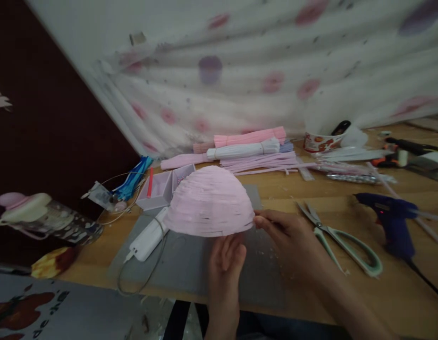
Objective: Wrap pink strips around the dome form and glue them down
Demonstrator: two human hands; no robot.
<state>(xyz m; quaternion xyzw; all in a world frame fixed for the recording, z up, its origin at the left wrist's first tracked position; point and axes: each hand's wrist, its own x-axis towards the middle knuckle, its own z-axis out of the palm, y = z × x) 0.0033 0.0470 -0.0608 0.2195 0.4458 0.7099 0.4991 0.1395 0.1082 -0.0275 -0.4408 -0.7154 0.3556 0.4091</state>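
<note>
A pale pink dome made of stacked strips is held up above a grey mat, its rounded side up. My right hand pinches the dome's lower right edge between thumb and fingers. Below the rim is my left hand, palm turned up, its fingers reaching under the dome. The fingertips of that hand are hidden by the dome, so its grip does not show.
Scissors and a blue glue gun lie at the right. Behind are bundled strips and a paper bowl. At the left are a white power bank with a cable, a lilac tray and a bottle.
</note>
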